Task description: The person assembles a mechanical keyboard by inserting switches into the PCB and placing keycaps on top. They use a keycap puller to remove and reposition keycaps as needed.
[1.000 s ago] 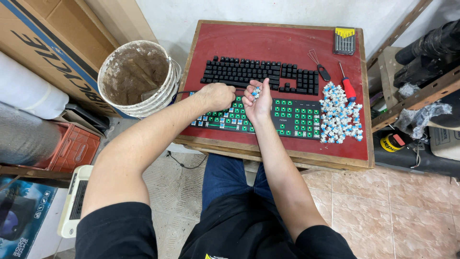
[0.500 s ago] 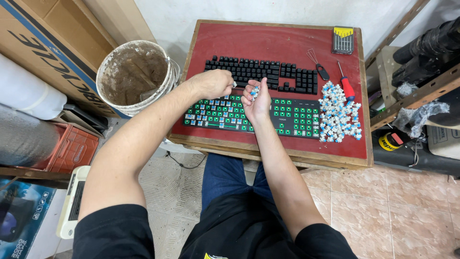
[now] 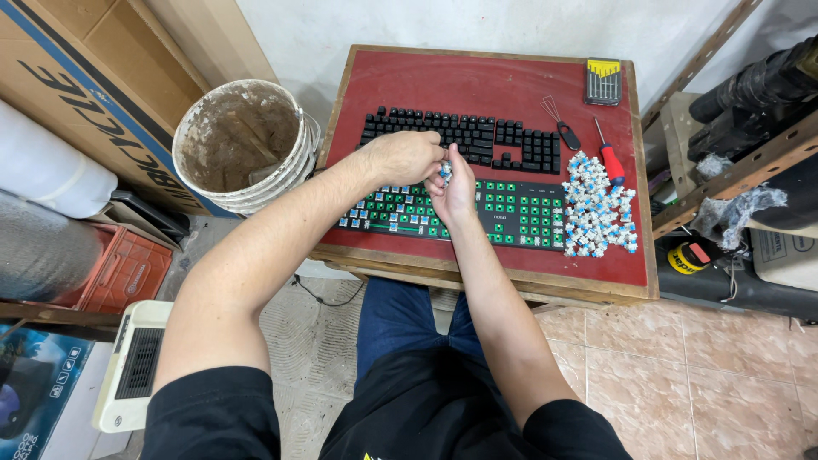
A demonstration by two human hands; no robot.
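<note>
I'm in a cramped repair workshop: my red-topped table carries a stripped keyboard, a screwdriver and a bit set, with a dirty bucket and cardboard boxes crowding the tiled floor.

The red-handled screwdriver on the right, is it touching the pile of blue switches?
Touching. The head view shows the red-handled screwdriver with its handle end lying against the top of the pile of blue switches, no red tabletop between them.

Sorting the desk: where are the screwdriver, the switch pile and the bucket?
screwdriver [image 3: 612,162], head view, red handle.
switch pile [image 3: 596,209], head view, middle of the heap.
bucket [image 3: 294,166], head view, right rim.
</note>
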